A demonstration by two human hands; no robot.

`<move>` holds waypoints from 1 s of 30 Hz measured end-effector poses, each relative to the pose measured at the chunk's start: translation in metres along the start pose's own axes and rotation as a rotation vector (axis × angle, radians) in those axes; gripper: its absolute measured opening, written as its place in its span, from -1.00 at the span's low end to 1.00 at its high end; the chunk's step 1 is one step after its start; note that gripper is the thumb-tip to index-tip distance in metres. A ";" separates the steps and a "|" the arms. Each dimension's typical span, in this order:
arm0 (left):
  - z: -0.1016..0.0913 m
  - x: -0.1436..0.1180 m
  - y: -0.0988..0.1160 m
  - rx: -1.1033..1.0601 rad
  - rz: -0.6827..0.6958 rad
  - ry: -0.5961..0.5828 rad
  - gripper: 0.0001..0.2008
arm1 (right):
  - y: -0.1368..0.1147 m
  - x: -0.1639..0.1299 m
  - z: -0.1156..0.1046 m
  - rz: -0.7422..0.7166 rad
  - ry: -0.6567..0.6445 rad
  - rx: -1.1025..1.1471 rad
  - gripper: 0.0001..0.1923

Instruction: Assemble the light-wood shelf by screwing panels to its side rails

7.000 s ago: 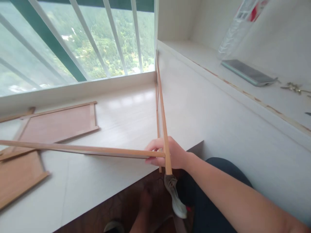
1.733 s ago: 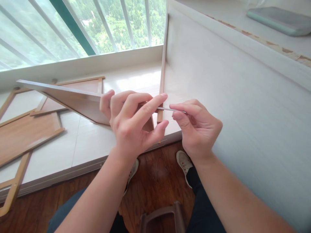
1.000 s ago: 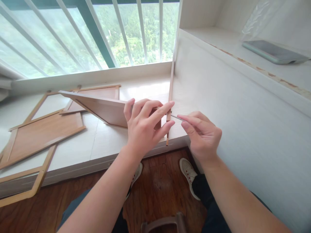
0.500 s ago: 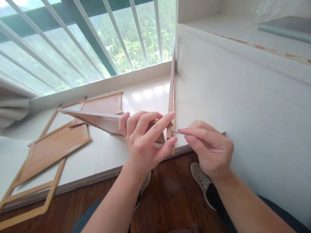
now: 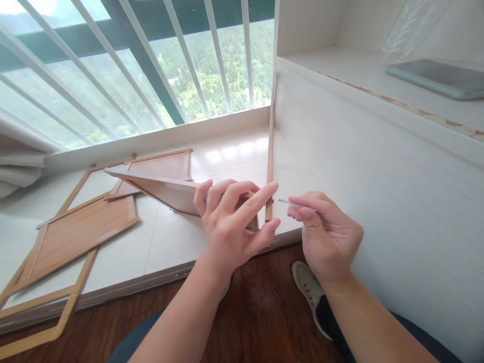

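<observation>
**Right hand pinching thin rod, tip just off the rail; left hand over panel end**

Left hand (image 5: 227, 227): back up, fingers fanned and bent over the near end of the tilted panel (image 5: 166, 194). Index tip at the wooden rail (image 5: 269, 166), thumb by the rail's near end. Fingertips partly hidden, can't tell how hard it grips.

Right hand (image 5: 328, 237): thumb and fingers pressed together on the thin metal rod (image 5: 284, 201). Rod points left at the rail, small gap between. Small dark spot (image 5: 273, 201) on the rail's right side, about level with the rod tip.

Rail runs from the left hand toward the window, close along the white side board (image 5: 370, 166). Panel slants up and away to the left, over the white ledge (image 5: 170, 237).

Below: dark wood floor (image 5: 257, 312), pale shoe (image 5: 310, 292).

Ledge, left: brown panel (image 5: 86, 232) lying across an open wooden frame (image 5: 71, 307), whose near end overhangs the ledge edge. Pinkish panel (image 5: 162, 166) behind, partly covered by the tilted panel.

Right, upper shelf: phone (image 5: 438, 78) lying flat, clear plastic (image 5: 412, 27) behind it. Shelf edge chipped.

Far: curtain (image 5: 18, 166) at left, barred window, greenery (image 5: 212, 85) outside.
</observation>
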State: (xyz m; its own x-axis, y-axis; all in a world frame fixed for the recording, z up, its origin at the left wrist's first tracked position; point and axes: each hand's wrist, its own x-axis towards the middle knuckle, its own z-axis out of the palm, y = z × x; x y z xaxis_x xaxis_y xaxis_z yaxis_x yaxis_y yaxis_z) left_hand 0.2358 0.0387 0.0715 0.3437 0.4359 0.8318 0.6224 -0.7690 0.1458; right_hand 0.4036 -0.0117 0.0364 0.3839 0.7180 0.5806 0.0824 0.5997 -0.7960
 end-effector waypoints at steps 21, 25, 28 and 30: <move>-0.005 -0.002 0.002 0.001 -0.009 -0.012 -0.61 | -0.002 0.015 -0.017 -0.073 -0.287 -0.028 -0.71; -0.002 0.000 0.002 0.015 -0.006 0.013 -0.61 | -0.002 0.016 -0.016 -0.045 -0.314 -0.061 -0.74; 0.000 0.001 0.002 0.026 -0.009 0.016 -0.61 | -0.004 0.017 -0.014 -0.035 -0.275 -0.088 -0.78; 0.001 0.001 0.001 0.019 -0.005 0.029 -0.61 | -0.004 0.018 -0.014 -0.032 -0.285 -0.105 -0.79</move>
State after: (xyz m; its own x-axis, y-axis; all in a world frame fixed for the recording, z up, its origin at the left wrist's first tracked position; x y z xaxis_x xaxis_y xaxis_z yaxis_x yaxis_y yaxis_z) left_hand 0.2376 0.0385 0.0725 0.3203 0.4263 0.8460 0.6374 -0.7576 0.1405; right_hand 0.4227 -0.0061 0.0481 0.1077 0.7781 0.6188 0.1902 0.5948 -0.7810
